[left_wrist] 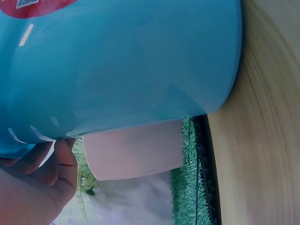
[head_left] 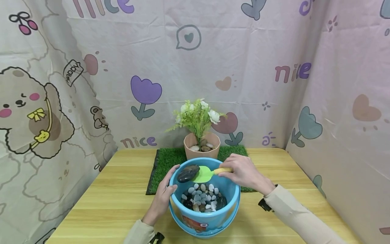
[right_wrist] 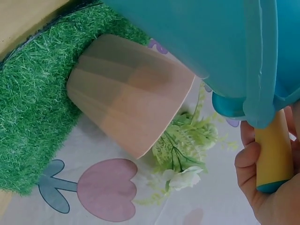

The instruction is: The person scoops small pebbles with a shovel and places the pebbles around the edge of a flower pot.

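A blue bucket stands on the table with several small white, grey and dark pebbles at its bottom. My left hand holds the bucket's left rim, thumb over the edge; in the left wrist view its curled fingers touch the bucket wall. With my right hand I grip the yellow handle of a toy shovel. Its light green blade is over the bucket's mouth. A large, shiny dark stone lies at the blade's tip, near the left inner wall.
Just behind the bucket, a pink flowerpot with white flowers and stones stands on a green turf mat. The bucket's blue carry handle hangs down in front. Printed cloth surrounds the wooden table.
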Action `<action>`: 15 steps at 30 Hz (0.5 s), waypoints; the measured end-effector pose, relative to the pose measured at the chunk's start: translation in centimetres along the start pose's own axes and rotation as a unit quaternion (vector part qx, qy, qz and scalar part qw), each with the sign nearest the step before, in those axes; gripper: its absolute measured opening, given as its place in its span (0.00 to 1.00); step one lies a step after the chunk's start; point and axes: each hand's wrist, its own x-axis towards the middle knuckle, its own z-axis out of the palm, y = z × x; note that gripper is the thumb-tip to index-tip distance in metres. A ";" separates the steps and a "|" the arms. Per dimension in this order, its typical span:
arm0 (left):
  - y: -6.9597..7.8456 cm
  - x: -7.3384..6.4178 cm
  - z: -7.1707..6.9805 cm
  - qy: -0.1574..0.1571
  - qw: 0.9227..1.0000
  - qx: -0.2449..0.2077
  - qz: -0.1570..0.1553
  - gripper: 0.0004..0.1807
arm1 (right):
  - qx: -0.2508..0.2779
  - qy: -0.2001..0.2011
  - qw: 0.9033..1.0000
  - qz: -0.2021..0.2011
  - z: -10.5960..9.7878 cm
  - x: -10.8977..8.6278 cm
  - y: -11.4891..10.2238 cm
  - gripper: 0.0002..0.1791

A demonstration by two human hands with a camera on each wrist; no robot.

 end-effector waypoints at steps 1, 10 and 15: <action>0.0 0.0 0.0 0.000 1.000 -0.001 -0.001 0.33 | 0.000 0.001 1.000 0.001 0.0 0.0 0.0 0.11; 0.2 0.0 0.2 0.000 1.000 -0.010 -0.006 0.34 | -0.011 0.015 1.000 0.005 -0.6 -0.4 0.3 0.12; 0.2 0.1 0.1 0.002 1.000 -0.013 -0.006 0.34 | -0.018 0.029 0.999 0.012 -1.2 -0.2 0.5 0.13</action>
